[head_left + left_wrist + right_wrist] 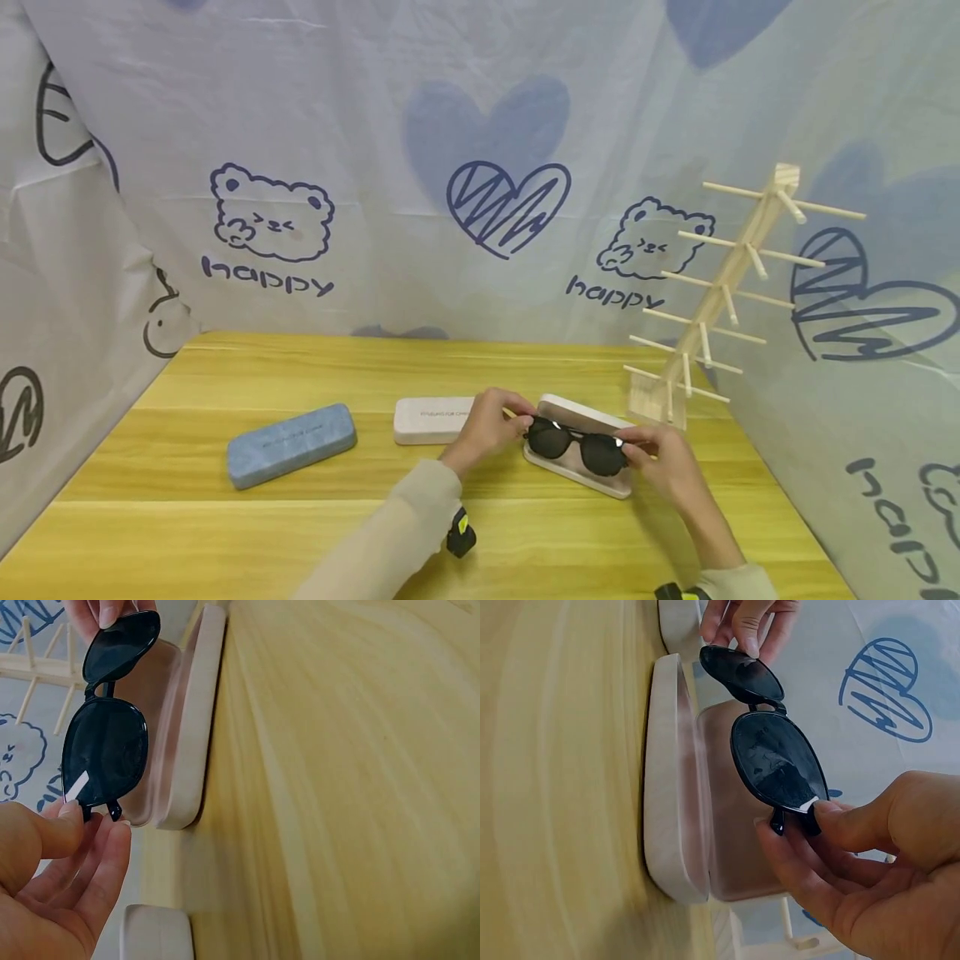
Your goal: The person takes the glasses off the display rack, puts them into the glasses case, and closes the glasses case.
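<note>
A pair of black sunglasses (576,443) is held over an open, pale glasses case (577,482) with a pinkish lining. My left hand (491,425) pinches one outer end of the frame between thumb and fingers. At the opposite end, my right hand (660,458) grips the frame the same way. In the left wrist view, the dark lenses of the sunglasses (105,750) stand in front of the case's raised lid. The right wrist view has the case's lower half (667,780) resting on the table beneath the sunglasses (780,761).
A closed white glasses case (431,419) lies just left of my left hand. Farther left is a closed blue glasses case (292,444). A wooden rack with pegs (712,300) stands at the back right of the wooden table (300,542). Printed cloth (375,125) hangs behind.
</note>
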Available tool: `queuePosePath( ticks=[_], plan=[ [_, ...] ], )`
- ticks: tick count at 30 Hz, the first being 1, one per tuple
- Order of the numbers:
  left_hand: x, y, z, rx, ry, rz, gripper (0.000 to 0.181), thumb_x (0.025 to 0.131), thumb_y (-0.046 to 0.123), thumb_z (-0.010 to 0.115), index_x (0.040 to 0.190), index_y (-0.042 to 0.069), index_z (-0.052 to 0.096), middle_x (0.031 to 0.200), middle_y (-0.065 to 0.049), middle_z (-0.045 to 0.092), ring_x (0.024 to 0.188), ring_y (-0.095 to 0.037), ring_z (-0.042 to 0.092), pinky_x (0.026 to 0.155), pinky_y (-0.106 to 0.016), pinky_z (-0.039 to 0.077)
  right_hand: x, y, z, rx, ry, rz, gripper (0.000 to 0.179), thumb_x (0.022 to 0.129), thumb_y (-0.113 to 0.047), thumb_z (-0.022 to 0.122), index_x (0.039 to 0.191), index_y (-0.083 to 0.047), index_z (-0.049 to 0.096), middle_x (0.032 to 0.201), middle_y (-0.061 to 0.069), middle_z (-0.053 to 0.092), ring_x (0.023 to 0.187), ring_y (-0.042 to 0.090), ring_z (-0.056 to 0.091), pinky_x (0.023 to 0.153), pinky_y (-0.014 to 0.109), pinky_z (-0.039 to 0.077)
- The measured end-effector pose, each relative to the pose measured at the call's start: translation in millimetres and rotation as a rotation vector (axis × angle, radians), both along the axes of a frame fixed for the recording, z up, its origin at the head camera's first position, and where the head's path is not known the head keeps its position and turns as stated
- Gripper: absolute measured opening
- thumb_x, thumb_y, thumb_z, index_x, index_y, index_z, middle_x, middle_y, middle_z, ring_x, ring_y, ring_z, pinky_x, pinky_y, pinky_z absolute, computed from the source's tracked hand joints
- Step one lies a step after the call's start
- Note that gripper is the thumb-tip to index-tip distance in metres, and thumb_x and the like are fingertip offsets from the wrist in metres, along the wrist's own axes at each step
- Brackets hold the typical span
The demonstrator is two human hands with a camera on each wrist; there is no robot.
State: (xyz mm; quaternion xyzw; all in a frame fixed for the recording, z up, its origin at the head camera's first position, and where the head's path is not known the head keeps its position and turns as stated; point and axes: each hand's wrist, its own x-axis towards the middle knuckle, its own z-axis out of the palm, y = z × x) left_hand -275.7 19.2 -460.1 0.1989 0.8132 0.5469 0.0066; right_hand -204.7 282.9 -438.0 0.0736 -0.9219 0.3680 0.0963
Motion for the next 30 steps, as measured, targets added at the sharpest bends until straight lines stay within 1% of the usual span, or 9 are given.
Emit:
queuePosePath(
  ticks=[4, 6, 12, 17, 23, 26, 30],
  plan=[
    [0.1, 5.7, -3.6, -0.043, -0.013, 0.014, 0.013, 0.093, -0.005, 0.070, 0.099, 0.001, 0.081, 0.101, -0.016, 0.078, 0.069, -0.017, 0.071, 0.058, -0.018, 0.056, 3.3, 3, -1.0, 0.000, -0.044, -0.038, 0.020, 0.090, 0.011, 0.068, 0.109, 0.009, 0.076, 0.105, 0.027, 0.076, 0.082, 0.027, 0.077, 0.063, 0.018, 0.055],
    [0.1, 8.3, -5.3, -0.058, -0.019, 0.015, 0.014, 0.093, -0.004, 0.071, 0.099, 0.002, 0.081, 0.105, -0.016, 0.078, 0.069, -0.015, 0.069, 0.058, -0.019, 0.055, 4.7, 4, -1.5, 0.008, -0.069, -0.055, 0.020, 0.091, 0.008, 0.069, 0.109, 0.008, 0.076, 0.107, 0.027, 0.076, 0.081, 0.027, 0.077, 0.062, 0.018, 0.055],
    [-0.6, 14.9, -9.4, -0.062, -0.048, 0.016, 0.016, 0.093, -0.006, 0.070, 0.102, 0.002, 0.081, 0.114, -0.017, 0.077, 0.070, -0.019, 0.074, 0.057, -0.019, 0.054, 7.6, 7, -4.3, 0.029, -0.113, -0.104, 0.020, 0.091, 0.006, 0.071, 0.111, 0.005, 0.077, 0.108, 0.026, 0.076, 0.086, 0.031, 0.078, 0.062, 0.018, 0.055],
    [-2.3, 18.7, -12.5, -0.055, -0.052, 0.014, 0.018, 0.091, -0.009, 0.070, 0.102, 0.000, 0.081, 0.117, -0.019, 0.076, 0.071, -0.016, 0.072, 0.059, -0.019, 0.057, 7.9, 9, -6.9, 0.031, -0.123, -0.127, 0.021, 0.091, 0.006, 0.071, 0.111, 0.006, 0.076, 0.109, 0.027, 0.076, 0.086, 0.032, 0.078, 0.063, 0.022, 0.058],
    [-3.1, 21.6, -16.1, -0.067, -0.029, 0.012, 0.018, 0.091, -0.009, 0.071, 0.102, 0.000, 0.081, 0.113, -0.018, 0.077, 0.074, -0.016, 0.073, 0.060, -0.020, 0.058, 7.7, 11, -12.4, 0.028, -0.108, -0.154, 0.021, 0.089, 0.006, 0.072, 0.109, 0.006, 0.076, 0.105, 0.028, 0.076, 0.083, 0.033, 0.078, 0.066, 0.032, 0.063],
    [-2.8, 21.8, -16.1, -0.085, -0.019, 0.022, 0.017, 0.091, -0.008, 0.072, 0.102, 0.001, 0.081, 0.110, -0.017, 0.078, 0.076, -0.016, 0.073, 0.061, -0.020, 0.057, 6.6, 11, -16.0, 0.040, -0.097, -0.169, 0.021, 0.086, 0.006, 0.074, 0.107, 0.005, 0.076, 0.101, 0.026, 0.077, 0.080, 0.031, 0.078, 0.066, 0.033, 0.063],
    [-2.3, 21.9, -15.3, -0.124, -0.027, 0.044, 0.017, 0.092, -0.004, 0.072, 0.104, 0.005, 0.082, 0.106, -0.014, 0.079, 0.080, -0.016, 0.074, 0.063, -0.021, 0.057, 5.6, 11, -19.4, 0.051, -0.097, -0.204, 0.019, 0.084, 0.003, 0.077, 0.103, 0.004, 0.077, 0.094, 0.021, 0.079, 0.072, 0.023, 0.077, 0.067, 0.029, 0.061]
  ],
)
